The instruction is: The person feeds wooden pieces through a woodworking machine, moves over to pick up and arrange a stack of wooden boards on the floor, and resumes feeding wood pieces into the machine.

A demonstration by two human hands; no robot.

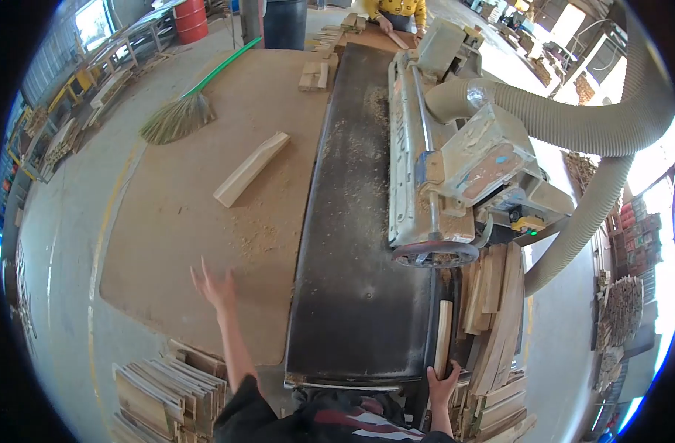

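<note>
My left hand (216,288) is raised over the brown board tabletop (167,244), fingers spread and nothing in them. Farther up that tabletop lies a shaped wooden piece (252,169), apart from the hand. On the right, my right hand (442,384) has its thumb and fingers around the near part of a narrow wooden strip (443,332). The strip lies lengthwise along the right edge of the dark machine bed (359,295). Part of its near end is hidden by the hand.
A woodworking machine (433,177) with a handwheel and thick hoses (573,118) spans the bed. Wooden pieces (492,295) are stacked at right, more boards (153,391) at lower left. A broom (178,118) lies on the tabletop. A co-worker's hand (384,24) touches wood at the far end.
</note>
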